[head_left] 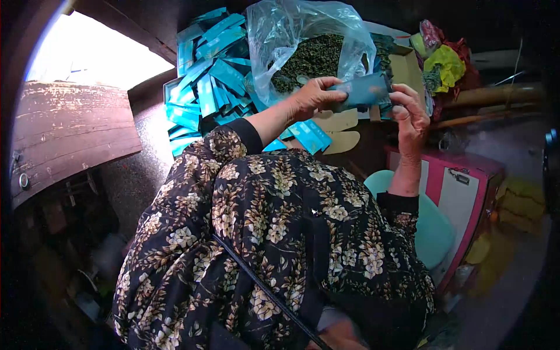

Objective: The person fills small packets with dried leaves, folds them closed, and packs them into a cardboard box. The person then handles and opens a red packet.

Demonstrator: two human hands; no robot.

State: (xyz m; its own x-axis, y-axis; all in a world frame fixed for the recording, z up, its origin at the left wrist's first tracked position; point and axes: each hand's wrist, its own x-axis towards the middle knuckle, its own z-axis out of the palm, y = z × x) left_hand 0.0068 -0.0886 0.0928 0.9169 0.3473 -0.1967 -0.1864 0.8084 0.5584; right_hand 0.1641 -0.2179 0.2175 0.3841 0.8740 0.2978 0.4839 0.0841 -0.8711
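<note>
A blue-grey packet (pixel 364 92) is stretched between my two hands, in front of an open clear plastic bag (pixel 265 35). My left hand (pixel 318 98) pinches its left end between thumb and fingers. At its right end, the curled fingers of my right hand (pixel 410 111) grip the edge. Dark green, leafy or grainy material (pixel 318 55) fills the plastic bag, and a small roundish object lies in it near my left hand. Many flat bright-blue packets (pixel 213 87) are heaped to the left of the bag. More blue packets (pixel 309 137) lie below my left wrist.
Beige card pieces (pixel 341 143) lie under the held packet. An open cardboard box (pixel 407 73) and a yellow bag (pixel 446 64) are at the upper right. Lower right are a pink and white cabinet (pixel 461 192) and a turquoise seat (pixel 431 230). A wooden panel (pixel 70 137) stands left.
</note>
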